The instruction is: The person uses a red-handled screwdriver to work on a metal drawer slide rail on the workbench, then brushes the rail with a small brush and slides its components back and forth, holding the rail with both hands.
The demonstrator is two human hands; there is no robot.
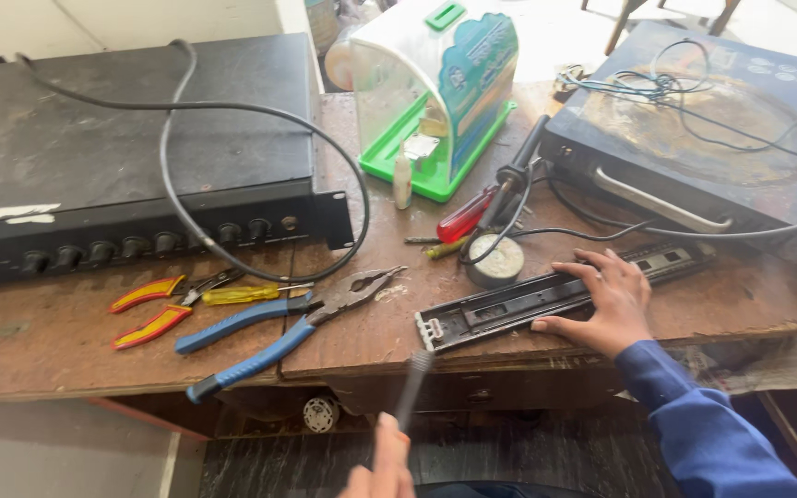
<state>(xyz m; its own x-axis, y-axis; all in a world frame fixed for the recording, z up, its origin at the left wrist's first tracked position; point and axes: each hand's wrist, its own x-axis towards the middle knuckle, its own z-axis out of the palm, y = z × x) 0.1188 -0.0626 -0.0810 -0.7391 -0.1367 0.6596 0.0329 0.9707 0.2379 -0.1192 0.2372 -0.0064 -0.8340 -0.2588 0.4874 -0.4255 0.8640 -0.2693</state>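
A black amplifier box (131, 138) fills the nine to eleven o'clock area of the wooden workbench (48, 341), its left end cut off by the frame; a black cable (232, 109) loops over it. Just below its knob row lie red-and-yellow handled cutters (154, 309), a yellow-handled screwdriver (246, 294) and blue-handled pliers (279, 332), jaws open toward three o'clock. At six o'clock the left hand (380, 466), mostly cut off by the bottom edge, has its fingers wrapped round a thin grey tool (412, 387); the tool is blurred, so its kind is hard to make out. At twelve o'clock stands a clear and green plastic housing (435, 92). Below it lie a soldering iron (514, 171) and a round tin (495, 260). At four o'clock the right hand (606, 300), in a blue sleeve, presses fingers spread apart on a long black metal rail (546, 295). A dark appliance (712, 138) at two o'clock runs off-frame.
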